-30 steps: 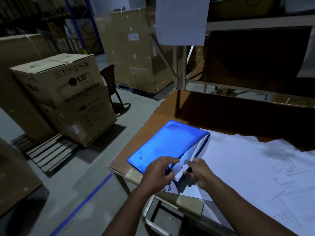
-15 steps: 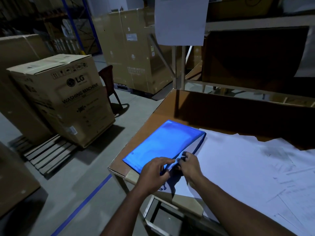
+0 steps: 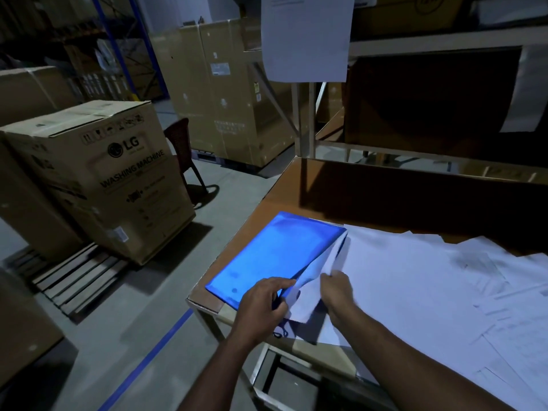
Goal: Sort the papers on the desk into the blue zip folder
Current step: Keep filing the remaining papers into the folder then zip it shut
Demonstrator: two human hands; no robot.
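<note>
Sheet (image 3: 311, 287) pulled up again; right hand (image 3: 336, 289) pinches it, left hand (image 3: 262, 298) grips blue folder (image 3: 275, 256) edge.

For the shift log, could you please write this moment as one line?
stage: filling | left hand: holds blue zip folder | right hand: grips sheet at folder mouth | loose papers: on desk

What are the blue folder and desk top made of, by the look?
Blue zip folder: likely thin plastic, glossy, since it shows soft sheen and bends at its open edge. Desk: looks like wood-tone laminate board, smooth, with a pale edge strip; hard to confirm in this dim light.
</note>
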